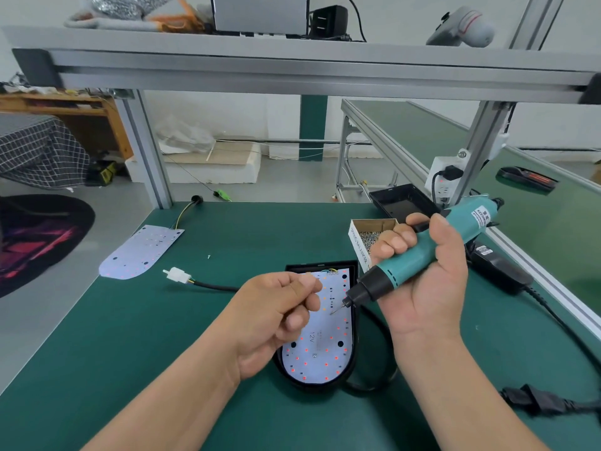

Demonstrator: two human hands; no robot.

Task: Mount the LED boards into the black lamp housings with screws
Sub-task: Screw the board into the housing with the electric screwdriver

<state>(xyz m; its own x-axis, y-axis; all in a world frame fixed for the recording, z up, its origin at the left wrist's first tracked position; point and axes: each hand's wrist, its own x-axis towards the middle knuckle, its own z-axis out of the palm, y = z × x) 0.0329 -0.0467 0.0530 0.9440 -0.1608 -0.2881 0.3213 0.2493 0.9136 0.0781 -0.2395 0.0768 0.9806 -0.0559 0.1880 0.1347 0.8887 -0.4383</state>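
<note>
A spare LED board [140, 253] lies far left on the green table [162, 353]. The left hand [276, 317], grip pinched together, seemingly on a screw, hovers over the board [320, 349] seated in the black housing [354, 369]. The right hand [422, 275] clasps the electric screwdriver [419, 255]; keeping its bit upright over the hole should prevent cross-threading.

White LED board [320, 340] seated flat in black housing [353, 349]; spare board [138, 253] far left, loose.

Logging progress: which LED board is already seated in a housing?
The LED board under the hands, inside the black housing near the table's front. The other board lies bare on the mat at far left.
</note>
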